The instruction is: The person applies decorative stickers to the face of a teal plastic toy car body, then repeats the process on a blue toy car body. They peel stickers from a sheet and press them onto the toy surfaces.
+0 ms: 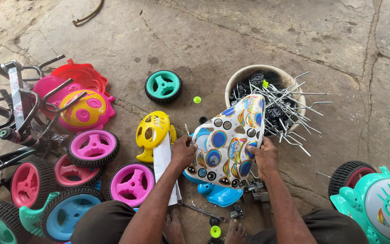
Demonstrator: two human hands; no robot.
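Down at the person's bare feet (173, 226), a spanner (202, 210) and a small lime cap (215, 231) lay on the concrete floor (231, 36), close enough to pick up without shifting. Just above, both hands were on the sticker-covered panel (226, 142): the left hand (182, 151) had its grip closed on the panel's left edge, the right hand (263, 151) clamped the right edge, thumb over the printed face. Held that way the panel stood tilted, face up to the eyes and clear of the floor, probably so it could be looked over or lined up. Under it sat a blue plastic piece (217, 193), and beside the left wrist a white strip (163, 165) leaned against a yellow moulded part (152, 133).

To the left it was crowded: pink wheels (93, 147), a blue wheel (66, 212) and dark metal frames (19, 104) hemmed that side in. A teal toy body (380, 208) blocked the right corner. Further off, a pale bowl (244, 74) spilled bent wire rods (294, 113) towards the panel's upper edge, so little room there. A teal wheel (163, 86) sat alone, and beyond it the floor opened out
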